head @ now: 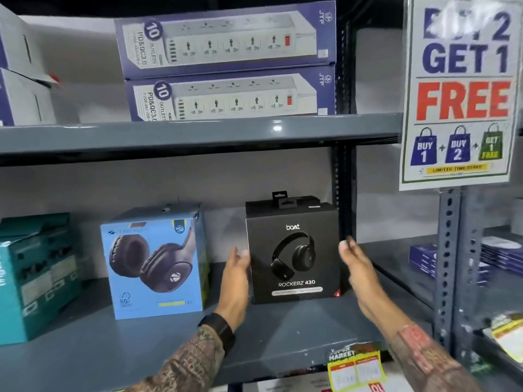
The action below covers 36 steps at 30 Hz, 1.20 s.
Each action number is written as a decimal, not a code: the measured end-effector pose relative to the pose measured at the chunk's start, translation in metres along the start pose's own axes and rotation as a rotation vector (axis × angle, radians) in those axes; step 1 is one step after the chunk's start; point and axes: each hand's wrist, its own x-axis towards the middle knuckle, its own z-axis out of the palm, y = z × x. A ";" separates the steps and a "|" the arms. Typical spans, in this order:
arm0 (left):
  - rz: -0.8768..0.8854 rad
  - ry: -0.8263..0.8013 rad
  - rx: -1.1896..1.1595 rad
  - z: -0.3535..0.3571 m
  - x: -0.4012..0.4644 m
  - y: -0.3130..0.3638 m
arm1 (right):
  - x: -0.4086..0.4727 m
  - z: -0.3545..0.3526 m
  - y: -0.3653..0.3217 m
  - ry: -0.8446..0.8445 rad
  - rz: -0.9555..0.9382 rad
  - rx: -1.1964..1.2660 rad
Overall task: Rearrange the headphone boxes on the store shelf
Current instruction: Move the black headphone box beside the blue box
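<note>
A black headphone box point(294, 256) stands upright at the right end of the grey shelf point(169, 343), with another black box just behind it. My left hand point(235, 281) lies flat against its left side. My right hand point(359, 267) is at its right side, fingers spread; whether it touches the box I cannot tell. Neither hand has closed around the box. A light blue headphone box point(154, 261) stands to the left, with a gap between the two boxes.
A teal box point(31, 278) sits at the far left. Power strip boxes point(226, 63) are stacked on the shelf above. A dark upright post point(346, 193) stands just right of the black box. A promotional sign point(461, 89) hangs at the right.
</note>
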 end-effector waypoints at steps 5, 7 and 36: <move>-0.149 -0.030 -0.076 0.005 0.026 0.011 | 0.033 0.009 -0.010 -0.064 0.245 0.121; -0.169 -0.041 -0.089 0.016 0.028 0.010 | 0.038 0.019 -0.009 -0.059 0.267 0.098; -0.142 0.004 -0.206 0.037 -0.021 0.001 | 0.012 -0.008 -0.011 0.058 0.318 0.163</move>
